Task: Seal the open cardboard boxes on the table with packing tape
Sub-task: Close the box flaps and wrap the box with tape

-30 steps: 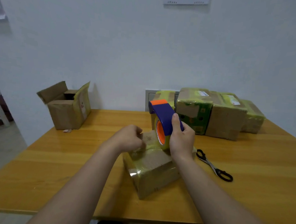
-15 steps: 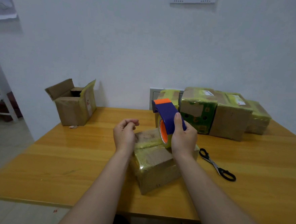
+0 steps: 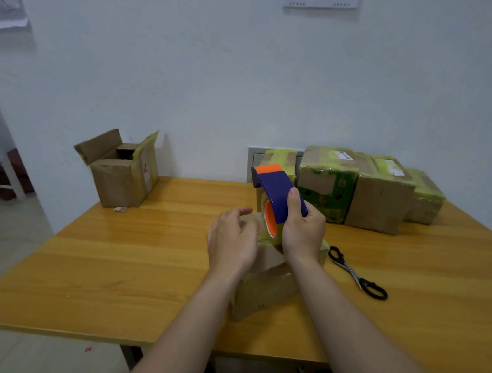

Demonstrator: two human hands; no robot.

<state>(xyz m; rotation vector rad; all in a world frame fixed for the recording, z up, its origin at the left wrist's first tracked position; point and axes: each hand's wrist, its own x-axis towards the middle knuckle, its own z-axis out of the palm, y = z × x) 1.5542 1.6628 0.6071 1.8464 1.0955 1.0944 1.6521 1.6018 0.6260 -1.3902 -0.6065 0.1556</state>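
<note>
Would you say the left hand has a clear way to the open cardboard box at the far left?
Probably yes: the left hand seems free, and only bare table lies between it and the open cardboard box; a stretch may be needed.

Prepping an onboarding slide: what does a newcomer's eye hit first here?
The blue and orange tape dispenser, gripped by the right hand mid-table over a small taped box, with the left hand beside it. Next, the open box at the far left corner and the row of yellow-taped boxes along the wall on the right. Black scissors lie right of the small box.
</note>
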